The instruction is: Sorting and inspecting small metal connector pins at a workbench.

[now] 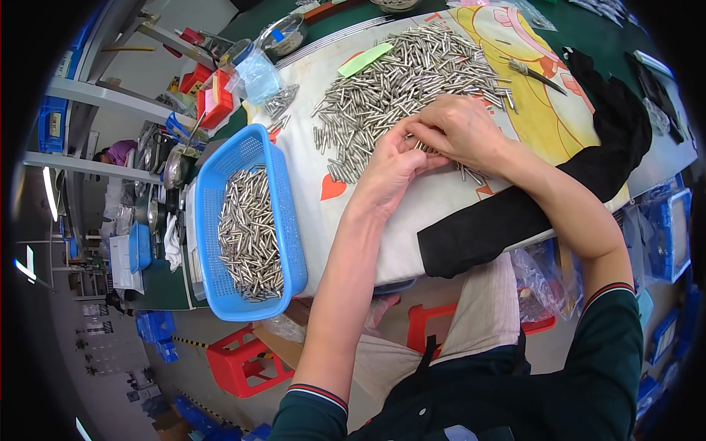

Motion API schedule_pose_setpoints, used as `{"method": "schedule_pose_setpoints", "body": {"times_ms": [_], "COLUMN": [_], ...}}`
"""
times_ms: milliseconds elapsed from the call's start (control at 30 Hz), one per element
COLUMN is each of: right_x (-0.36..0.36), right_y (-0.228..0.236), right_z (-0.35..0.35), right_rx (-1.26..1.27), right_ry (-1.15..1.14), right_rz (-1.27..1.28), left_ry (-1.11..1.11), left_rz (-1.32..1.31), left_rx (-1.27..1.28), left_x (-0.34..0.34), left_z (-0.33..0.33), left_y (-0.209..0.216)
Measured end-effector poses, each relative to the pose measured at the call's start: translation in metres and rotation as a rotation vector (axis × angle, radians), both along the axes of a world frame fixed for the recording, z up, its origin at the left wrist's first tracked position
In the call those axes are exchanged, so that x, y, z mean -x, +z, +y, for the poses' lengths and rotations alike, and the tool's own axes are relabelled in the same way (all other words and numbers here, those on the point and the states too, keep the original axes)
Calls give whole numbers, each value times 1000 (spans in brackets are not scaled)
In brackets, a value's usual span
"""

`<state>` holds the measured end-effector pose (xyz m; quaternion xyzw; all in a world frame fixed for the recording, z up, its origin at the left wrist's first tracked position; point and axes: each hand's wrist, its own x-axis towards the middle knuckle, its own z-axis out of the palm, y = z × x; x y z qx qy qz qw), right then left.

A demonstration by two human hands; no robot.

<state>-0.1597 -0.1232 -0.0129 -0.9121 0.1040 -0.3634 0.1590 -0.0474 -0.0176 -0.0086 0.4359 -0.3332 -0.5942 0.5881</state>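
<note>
A broad heap of small silvery metal pins (412, 73) covers the cloth in front of me. At its near edge my left hand (391, 167) and my right hand (465, 131) meet, fingers curled and touching. A few metal pins show between the closed fingers of both hands; most of what lies inside the grip is hidden. Loose pins lie just below my right hand. To the left stands a blue plastic basket (296, 242), partly filled with pointed metal pins (250, 235). A light green paper strip (365, 59) rests on the heap.
A printed white-and-yellow cloth (331, 242) covers the work surface. Black fabric (478, 228) lies under my right forearm. Tweezers or a similar dark tool (538, 76) lie right of the heap. Red bins (215, 101) and a bagged batch of pins (279, 101) stand back left. A red stool (248, 361) is below.
</note>
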Motion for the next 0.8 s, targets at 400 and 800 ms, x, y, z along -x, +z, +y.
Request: {"method": "schedule_pose_setpoints", "body": {"times_ms": [400, 800], "right_x": [1, 2], "right_y": [1, 2], "right_z": [0, 1], "right_rx": [-16, -57], "right_ry": [-8, -10], "right_rz": [37, 101], "left_ry": [5, 6], "left_rz": [-1, -18], "left_rx": [-6, -7], "left_x": [1, 1], "left_z": [0, 0], "left_y": [1, 1]}}
